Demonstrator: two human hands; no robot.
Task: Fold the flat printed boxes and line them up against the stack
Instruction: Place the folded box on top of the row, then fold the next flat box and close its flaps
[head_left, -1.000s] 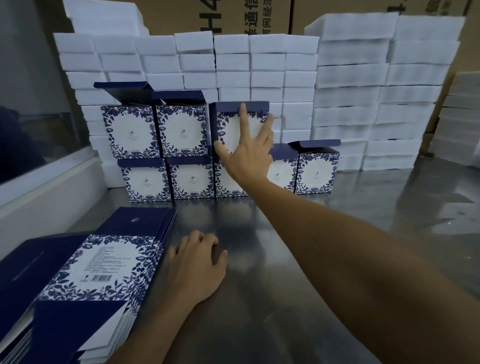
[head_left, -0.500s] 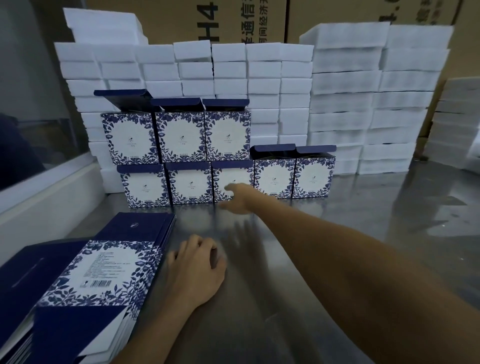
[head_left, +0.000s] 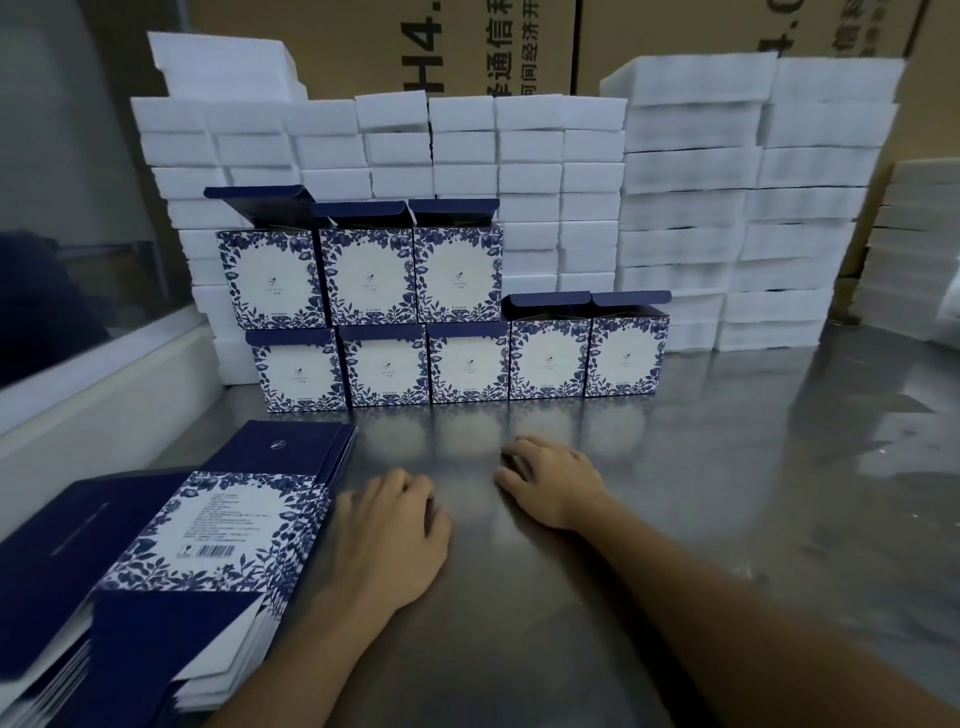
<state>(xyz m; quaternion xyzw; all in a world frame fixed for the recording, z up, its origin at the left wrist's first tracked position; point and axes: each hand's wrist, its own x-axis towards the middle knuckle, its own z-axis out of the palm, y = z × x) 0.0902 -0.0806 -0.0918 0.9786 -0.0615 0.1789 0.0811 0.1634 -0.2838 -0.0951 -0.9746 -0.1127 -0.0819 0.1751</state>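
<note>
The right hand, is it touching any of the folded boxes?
Apart. The head view shows bare metal table between the right hand and the folded boxes.

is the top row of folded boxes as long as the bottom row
No, the top row has three folded boxes while the bottom row has five.

Folded boxes (head_left: 457, 358) before foam stack (head_left: 519, 171)

Shiny metal table (head_left: 727, 519); brown cardboard cartons (head_left: 675, 41) with printed characters at the back; glass partition (head_left: 62, 208) on the left.
</note>
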